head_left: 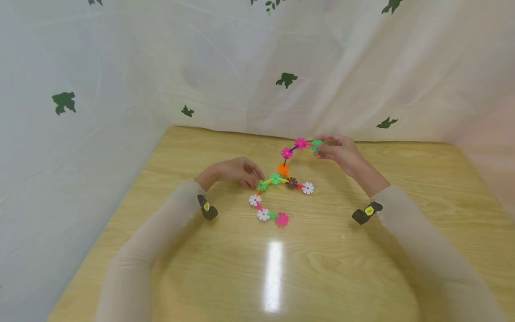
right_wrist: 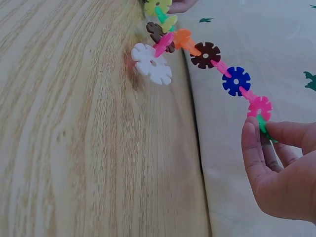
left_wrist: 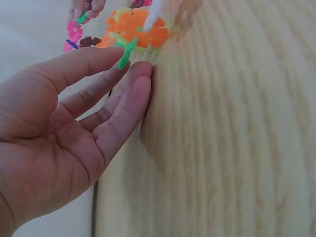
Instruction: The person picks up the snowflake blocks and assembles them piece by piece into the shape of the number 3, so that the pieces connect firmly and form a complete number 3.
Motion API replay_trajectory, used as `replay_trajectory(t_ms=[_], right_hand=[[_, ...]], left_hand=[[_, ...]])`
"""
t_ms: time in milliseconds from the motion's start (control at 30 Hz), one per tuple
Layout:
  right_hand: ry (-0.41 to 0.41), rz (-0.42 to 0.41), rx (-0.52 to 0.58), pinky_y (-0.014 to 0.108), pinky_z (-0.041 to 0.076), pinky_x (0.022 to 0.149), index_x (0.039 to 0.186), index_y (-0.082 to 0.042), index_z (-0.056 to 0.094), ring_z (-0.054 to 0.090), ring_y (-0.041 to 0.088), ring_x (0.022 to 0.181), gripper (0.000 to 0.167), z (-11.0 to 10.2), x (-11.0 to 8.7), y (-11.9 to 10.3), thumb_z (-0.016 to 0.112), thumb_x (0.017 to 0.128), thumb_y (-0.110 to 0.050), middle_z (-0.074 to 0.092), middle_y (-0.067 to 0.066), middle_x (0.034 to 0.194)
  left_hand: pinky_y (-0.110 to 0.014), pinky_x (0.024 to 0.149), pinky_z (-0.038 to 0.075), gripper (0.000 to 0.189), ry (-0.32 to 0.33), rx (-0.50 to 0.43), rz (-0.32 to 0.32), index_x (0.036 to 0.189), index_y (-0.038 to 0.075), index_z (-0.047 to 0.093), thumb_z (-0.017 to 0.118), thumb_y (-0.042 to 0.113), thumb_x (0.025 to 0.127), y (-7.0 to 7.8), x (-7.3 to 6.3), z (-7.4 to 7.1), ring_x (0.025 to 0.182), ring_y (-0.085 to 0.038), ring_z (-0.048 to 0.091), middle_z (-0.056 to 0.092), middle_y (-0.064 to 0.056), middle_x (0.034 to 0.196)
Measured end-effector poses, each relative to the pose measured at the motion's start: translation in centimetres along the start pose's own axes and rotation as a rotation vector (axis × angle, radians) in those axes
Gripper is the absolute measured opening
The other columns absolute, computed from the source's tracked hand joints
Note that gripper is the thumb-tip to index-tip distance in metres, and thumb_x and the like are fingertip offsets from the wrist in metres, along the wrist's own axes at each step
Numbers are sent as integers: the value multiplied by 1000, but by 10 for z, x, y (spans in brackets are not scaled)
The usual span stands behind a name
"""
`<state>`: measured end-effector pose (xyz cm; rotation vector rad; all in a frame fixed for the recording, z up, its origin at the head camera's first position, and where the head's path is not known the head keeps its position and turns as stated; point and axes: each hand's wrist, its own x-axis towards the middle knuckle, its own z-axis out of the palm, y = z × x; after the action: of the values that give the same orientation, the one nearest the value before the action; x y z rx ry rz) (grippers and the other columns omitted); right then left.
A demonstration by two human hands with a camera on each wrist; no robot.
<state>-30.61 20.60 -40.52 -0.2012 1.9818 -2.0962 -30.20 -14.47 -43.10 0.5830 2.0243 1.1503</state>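
Note:
A branching chain of slotted snowflake discs (head_left: 283, 168), in pink, orange, green, brown and white, hangs between the two hands over the table. My left hand (head_left: 236, 171) pinches a green disc (left_wrist: 128, 53) between thumb and fingertips along the chain's left side. At the far right end, my right hand (head_left: 342, 154) pinches another green disc (right_wrist: 262, 126), which is linked to a pink disc (right_wrist: 259, 106). A white disc (right_wrist: 151, 63) ends a short branch near the middle. From the left hand's side, the chain bends toward the front and ends in a pink disc (head_left: 282, 218).
The wood-grain table (head_left: 330, 259) spreads under both arms. A pale curtain (head_left: 233, 67) with dark green leaf shapes rises along its back edge, close behind the right hand. Dark wrist bands (head_left: 367, 213) sit over both light sleeves.

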Motion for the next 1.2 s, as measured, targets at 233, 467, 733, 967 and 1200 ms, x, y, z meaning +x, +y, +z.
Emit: replay_trajectory(t_ms=[233, 467, 733, 967, 1200], right_hand=[[-10, -1, 15, 27, 62, 81, 123, -4, 63, 74, 14, 85, 26, -4, 1, 1, 62, 98, 2, 75, 2, 94], [-17, 0, -26, 28, 62, 86, 141, 9, 48, 75, 13, 87, 45, -14, 3, 3, 62, 99, -1, 76, 0, 96], [-100, 33, -247, 29, 61, 90, 148, 11, 40, 74, 10, 97, 54, -32, -3, 9, 61, 101, -5, 74, -9, 99], [-155, 67, -402, 32, 60, 94, 147, 9, 44, 72, 8, 97, 59, -51, -17, 10, 68, 97, -8, 70, -8, 104], [-175, 62, -531, 21, 58, 83, 139, 10, 53, 68, 6, 93, 54, -62, -26, 11, 73, 93, -8, 73, -8, 98]], left_hand=[[-32, 83, 63, 29, 33, -25, -4, 123, -6, 65, 61, 1, 95, -1, 4, 3, 82, -15, 70, 73, -8, 92], [-34, 88, 62, 32, 60, -103, 4, 129, -8, 62, 60, 0, 98, -1, 7, 4, 86, -15, 71, 71, -8, 101], [-35, 90, 62, 31, 82, -119, 3, 126, -7, 65, 63, 3, 97, -8, 15, 4, 89, -15, 72, 73, -13, 111], [-33, 89, 62, 31, 82, -101, -14, 126, -9, 65, 62, 3, 97, -1, 26, -3, 84, -12, 70, 73, -13, 112], [-31, 86, 62, 32, 70, -67, -27, 126, -9, 65, 64, 4, 97, 7, 35, -14, 81, -11, 68, 74, -9, 110]])
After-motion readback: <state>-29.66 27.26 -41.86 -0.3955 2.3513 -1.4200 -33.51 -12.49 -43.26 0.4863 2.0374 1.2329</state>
